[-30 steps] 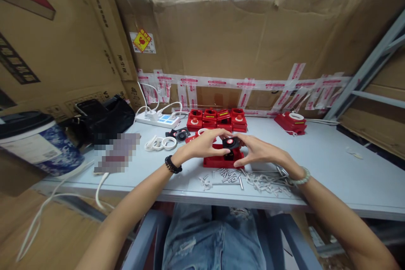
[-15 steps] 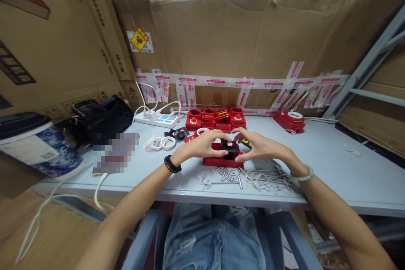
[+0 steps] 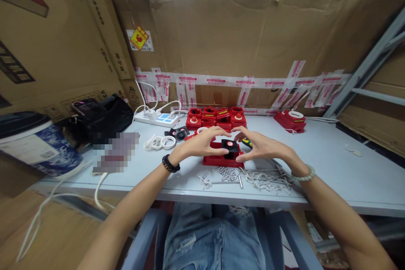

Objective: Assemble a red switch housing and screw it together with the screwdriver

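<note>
A black square part (image 3: pixel 230 145) with a round red-and-white centre sits at the right end of an open red housing (image 3: pixel 215 159) on the table. From the left, my left hand (image 3: pixel 205 142) curves around it, fingers apart, the thumb tip at the part's near left edge. Across from it, my right hand (image 3: pixel 261 145) is also curved and open, thumb low beside the housing's right end. Whether either thumb presses on the part I cannot tell. A green-and-yellow handle (image 3: pixel 247 142) shows partly behind my right fingers. Metal screws (image 3: pixel 228 174) lie in front of the housing.
Behind stand several red housings (image 3: pixel 209 119), with another red unit (image 3: pixel 289 121) at the right. White rings (image 3: pixel 168 142), black parts (image 3: pixel 179 133) and a power strip (image 3: pixel 158 119) lie left. White cords (image 3: pixel 268 180) and a metal hex key (image 3: pixel 241 182) lie near the front edge.
Both hands keep nearly the same pose around the black part. The view has shifted very slightly; nothing has been picked up or let go.
</note>
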Available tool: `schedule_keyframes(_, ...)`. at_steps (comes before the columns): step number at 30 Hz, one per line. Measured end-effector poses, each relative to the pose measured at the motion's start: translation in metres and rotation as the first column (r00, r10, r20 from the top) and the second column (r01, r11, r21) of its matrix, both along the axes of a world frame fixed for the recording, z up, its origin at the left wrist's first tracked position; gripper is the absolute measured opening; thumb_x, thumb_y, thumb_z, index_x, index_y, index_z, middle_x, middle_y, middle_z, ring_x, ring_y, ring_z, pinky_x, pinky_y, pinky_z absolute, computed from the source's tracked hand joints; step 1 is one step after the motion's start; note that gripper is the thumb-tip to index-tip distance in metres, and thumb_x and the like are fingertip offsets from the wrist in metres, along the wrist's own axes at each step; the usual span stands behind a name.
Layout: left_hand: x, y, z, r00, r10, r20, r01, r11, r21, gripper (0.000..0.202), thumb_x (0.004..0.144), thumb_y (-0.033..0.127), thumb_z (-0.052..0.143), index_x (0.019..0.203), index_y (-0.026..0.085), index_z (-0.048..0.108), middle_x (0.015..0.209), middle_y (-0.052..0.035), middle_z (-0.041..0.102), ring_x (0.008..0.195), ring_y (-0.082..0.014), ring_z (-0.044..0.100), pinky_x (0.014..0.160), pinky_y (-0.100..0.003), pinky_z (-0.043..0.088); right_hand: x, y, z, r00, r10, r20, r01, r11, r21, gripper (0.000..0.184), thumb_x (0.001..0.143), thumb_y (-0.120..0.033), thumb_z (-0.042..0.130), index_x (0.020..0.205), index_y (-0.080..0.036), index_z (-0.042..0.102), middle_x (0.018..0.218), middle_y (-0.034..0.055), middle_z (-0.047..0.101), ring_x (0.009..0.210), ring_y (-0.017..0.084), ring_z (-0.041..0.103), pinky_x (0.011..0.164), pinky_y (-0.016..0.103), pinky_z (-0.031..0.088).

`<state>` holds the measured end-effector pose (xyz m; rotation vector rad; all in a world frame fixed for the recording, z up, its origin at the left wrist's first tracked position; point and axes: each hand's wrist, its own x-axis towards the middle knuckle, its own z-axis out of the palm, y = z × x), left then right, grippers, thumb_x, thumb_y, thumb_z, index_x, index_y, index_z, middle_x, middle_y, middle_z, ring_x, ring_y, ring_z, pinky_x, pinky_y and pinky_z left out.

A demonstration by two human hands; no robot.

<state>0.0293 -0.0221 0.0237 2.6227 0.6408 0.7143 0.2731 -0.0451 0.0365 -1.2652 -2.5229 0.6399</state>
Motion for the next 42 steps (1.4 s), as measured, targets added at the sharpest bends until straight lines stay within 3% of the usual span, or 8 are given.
schedule_keyframes(4, -0.024, 0.013, 0.003, 0.976, 0.211, 0.051, -0.214, 0.975, 0.056, 0.03, 0.092, 0.037, 0.046, 0.115, 0.022, 0.057, 0.119, -0.0063, 0.062, 0.11, -0.0191, 0.056, 0.095, -0.035, 0.043, 0.009, 0.001, 0.009, 0.998, -0.025, -0.064, 0.028, 0.999, 0.046, 0.078, 0.067, -0.055, 0.07, 0.13, -0.02, 0.04, 0.12, 0.0111, 0.059, 0.111, 0.025, 0.055, 0.094, 0.038, 0.045)
schedule_keyframes(7, -0.043, 0.027, -0.002, 0.904, 0.417, -0.091, -0.405, 0.905, 0.129, 0.039, 0.088, 0.048, 0.048, 0.112, 0.019, 0.057, 0.113, -0.0094, 0.063, 0.104, -0.0246, 0.057, 0.09, -0.039, 0.044, 0.019, 0.009, 0.009, 0.989, -0.115, -0.097, 0.128, 0.981, 0.147, 0.06, 0.071, -0.052, 0.066, 0.12, -0.02, 0.05, 0.115, 0.0102, 0.062, 0.107, 0.024, 0.058, 0.093, 0.039, 0.046)
schedule_keyframes(12, -0.047, 0.038, -0.017, 0.817, 0.495, -0.296, -0.471, 0.869, 0.153, 0.06, 0.078, 0.063, 0.054, 0.115, 0.016, 0.053, 0.112, -0.0139, 0.062, 0.1, -0.0298, 0.058, 0.084, -0.04, 0.044, 0.026, 0.02, 0.003, 0.97, -0.227, -0.087, 0.241, 0.943, 0.23, 0.04, 0.076, -0.046, 0.061, 0.107, -0.02, 0.056, 0.113, 0.0104, 0.064, 0.105, 0.025, 0.06, 0.092, 0.04, 0.046)
schedule_keyframes(19, -0.047, 0.043, -0.022, 0.844, 0.453, -0.287, -0.442, 0.891, 0.107, 0.058, 0.074, 0.047, 0.063, 0.122, 0.017, 0.048, 0.098, -0.009, 0.067, 0.086, -0.0251, 0.062, 0.074, -0.033, 0.045, 0.02, 0.015, 0.008, 0.972, -0.221, -0.083, 0.234, 0.95, 0.206, 0.036, 0.078, -0.043, 0.059, 0.105, -0.02, 0.057, 0.113, 0.011, 0.065, 0.103, 0.025, 0.061, 0.09, 0.041, 0.047)
schedule_keyframes(26, -0.045, 0.029, 0.004, 0.929, 0.358, 0.097, -0.358, 0.934, -0.015, 0.06, 0.075, 0.042, 0.065, 0.128, 0.022, 0.045, 0.114, -0.0081, 0.062, 0.095, -0.0208, 0.062, 0.083, -0.035, 0.048, 0.012, 0.012, 0.011, 0.908, -0.076, -0.411, 0.238, 0.903, 0.358, 0.032, 0.085, -0.043, 0.054, 0.108, -0.022, 0.061, 0.116, 0.0078, 0.064, 0.109, 0.024, 0.058, 0.094, 0.042, 0.045)
schedule_keyframes(35, -0.01, 0.015, 0.017, 0.97, 0.137, 0.199, -0.126, 0.99, -0.071, 0.074, 0.07, 0.028, 0.07, 0.135, 0.02, 0.035, 0.119, -0.011, 0.059, 0.112, -0.0226, 0.056, 0.092, -0.037, 0.048, -0.016, 0.017, -0.01, 0.845, 0.043, -0.532, 0.101, 0.966, 0.239, 0.087, 0.067, -0.039, 0.077, 0.141, -0.024, 0.032, 0.142, 0.0128, 0.044, 0.128, 0.024, 0.045, 0.106, 0.044, 0.039)
schedule_keyframes(39, 0.002, 0.011, 0.024, 0.977, 0.035, 0.209, -0.033, 0.999, -0.015, 0.077, 0.07, 0.025, 0.07, 0.137, 0.022, 0.032, 0.124, -0.0107, 0.056, 0.117, -0.0219, 0.054, 0.097, -0.037, 0.045, -0.02, 0.015, -0.011, 0.799, 0.04, -0.6, 0.088, 0.979, 0.182, 0.078, 0.064, -0.039, 0.079, 0.131, -0.02, 0.044, 0.131, 0.0127, 0.055, 0.116, 0.025, 0.056, 0.1, 0.042, 0.046)
schedule_keyframes(42, -0.003, 0.013, 0.029, 0.969, 0.077, 0.235, -0.087, 0.996, 0.03, 0.068, 0.075, 0.028, 0.067, 0.134, 0.021, 0.034, 0.128, -0.0106, 0.054, 0.118, -0.0204, 0.052, 0.101, -0.036, 0.042, -0.017, 0.014, -0.005, 0.742, -0.011, -0.67, 0.225, 0.946, 0.235, 0.076, 0.06, -0.039, 0.081, 0.125, -0.019, 0.048, 0.126, 0.0121, 0.058, 0.114, 0.026, 0.058, 0.099, 0.042, 0.047)
